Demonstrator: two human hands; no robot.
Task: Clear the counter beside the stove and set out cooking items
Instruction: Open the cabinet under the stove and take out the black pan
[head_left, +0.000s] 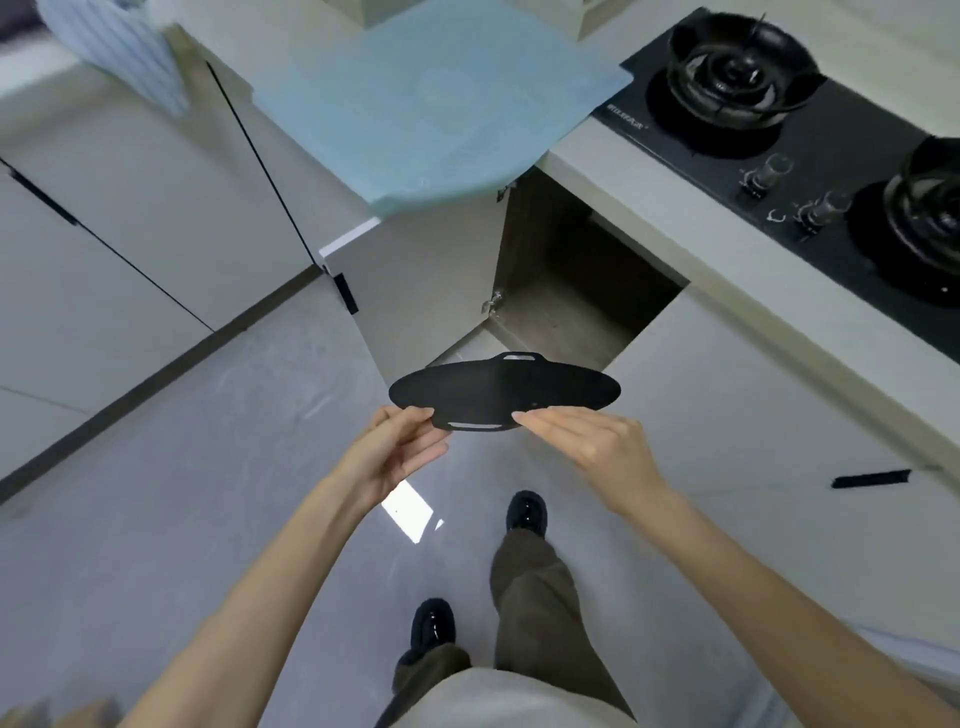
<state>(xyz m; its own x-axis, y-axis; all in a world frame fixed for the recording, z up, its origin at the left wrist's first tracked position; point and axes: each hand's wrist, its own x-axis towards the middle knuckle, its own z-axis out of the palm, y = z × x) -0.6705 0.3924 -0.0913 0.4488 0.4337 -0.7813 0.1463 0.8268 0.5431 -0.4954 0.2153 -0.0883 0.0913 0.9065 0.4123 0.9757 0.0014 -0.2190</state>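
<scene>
A flat black round pan (504, 391) with a slotted handle at each end hangs level in front of me, above the floor and just outside an open lower cabinet (566, 291). My left hand (400, 452) pinches its near rim on the left. My right hand (587, 441) pinches the near rim on the right, beside the near handle. A pale blue mat (431, 98) covers the counter beside the black gas stove (810, 156) and hangs over the counter's edge.
The cabinet door (431, 280) stands open to the left of the opening. The stove has two burners and two knobs (800, 192). A striped blue cloth (119, 52) hangs at upper left. My feet (524, 512) stand on grey floor tiles.
</scene>
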